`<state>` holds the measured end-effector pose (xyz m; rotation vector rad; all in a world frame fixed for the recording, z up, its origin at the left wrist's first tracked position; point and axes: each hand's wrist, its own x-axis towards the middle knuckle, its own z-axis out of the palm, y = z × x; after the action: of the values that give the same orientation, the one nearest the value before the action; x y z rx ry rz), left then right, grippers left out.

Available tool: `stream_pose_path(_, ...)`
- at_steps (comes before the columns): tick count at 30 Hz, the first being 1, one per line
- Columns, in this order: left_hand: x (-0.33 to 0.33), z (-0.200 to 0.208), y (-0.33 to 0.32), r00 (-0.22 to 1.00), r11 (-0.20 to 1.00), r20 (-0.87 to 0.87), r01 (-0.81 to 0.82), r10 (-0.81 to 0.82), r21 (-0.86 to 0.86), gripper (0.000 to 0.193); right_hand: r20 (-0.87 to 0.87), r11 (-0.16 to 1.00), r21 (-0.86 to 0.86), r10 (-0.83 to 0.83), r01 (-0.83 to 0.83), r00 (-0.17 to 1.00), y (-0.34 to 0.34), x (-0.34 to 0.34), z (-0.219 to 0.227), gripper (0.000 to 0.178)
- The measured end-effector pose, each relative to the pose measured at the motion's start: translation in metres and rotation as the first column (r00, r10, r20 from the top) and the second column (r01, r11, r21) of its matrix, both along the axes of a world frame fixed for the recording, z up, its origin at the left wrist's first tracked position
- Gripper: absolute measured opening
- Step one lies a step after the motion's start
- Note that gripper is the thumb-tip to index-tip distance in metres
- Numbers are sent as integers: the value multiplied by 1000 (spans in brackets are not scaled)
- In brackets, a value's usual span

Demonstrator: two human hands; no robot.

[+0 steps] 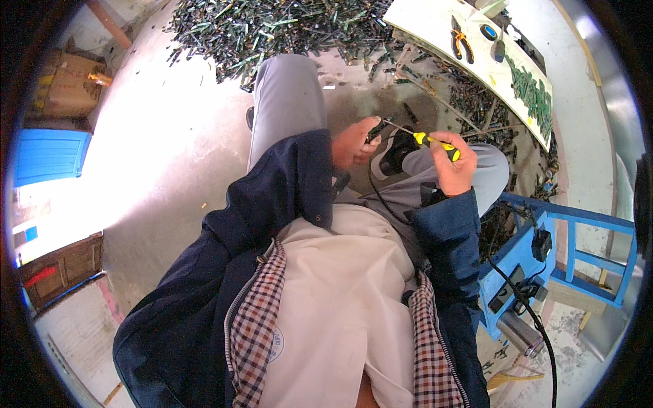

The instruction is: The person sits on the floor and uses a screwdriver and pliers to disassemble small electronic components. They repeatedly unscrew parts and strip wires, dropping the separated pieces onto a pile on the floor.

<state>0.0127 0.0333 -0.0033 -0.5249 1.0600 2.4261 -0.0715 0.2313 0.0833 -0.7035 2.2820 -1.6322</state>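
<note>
My left hand (351,144) is closed round a small dark piece (376,133), mostly hidden by the fingers. My right hand (454,166) grips a screwdriver (424,139) with a yellow and black handle. Its thin shaft points left, and the tip is close to the dark piece; whether they touch I cannot tell. Both hands are above my bent legs, near a dark shoe (393,160). A black cable hangs below my left hand and runs toward my right sleeve.
A large heap of dark green and black strips (272,30) covers the floor ahead. On the white board (435,17) at right lie orange-handled pliers (462,44) and a pile of green strips (532,95). A blue stool (520,248) with cables stands beside my right arm.
</note>
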Motion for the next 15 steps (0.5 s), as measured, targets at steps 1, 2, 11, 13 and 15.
stream_pose_path(1,1,1,1,1000,1000,-8,-8,8,-11,49,-15,1000,-8,0,0,1000,0,0,0,13)
stream_pose_path(2,1,3,1,1000,1000,-15,-16,15,-21,49,-29,1000,-16,0,0,1000,0,0,-1,12)
stream_pose_path(11,-1,-7,4,1000,999,10,7,-7,-53,48,-69,996,54,71,-67,995,1,-15,2,11)
stream_pose_path(13,-2,-4,5,998,995,39,46,-42,-85,47,-67,993,77,99,-93,993,1,-23,6,10)
stream_pose_path(15,-2,-2,6,997,991,47,65,-60,-118,45,-60,988,84,137,-132,989,0,-32,8,9)
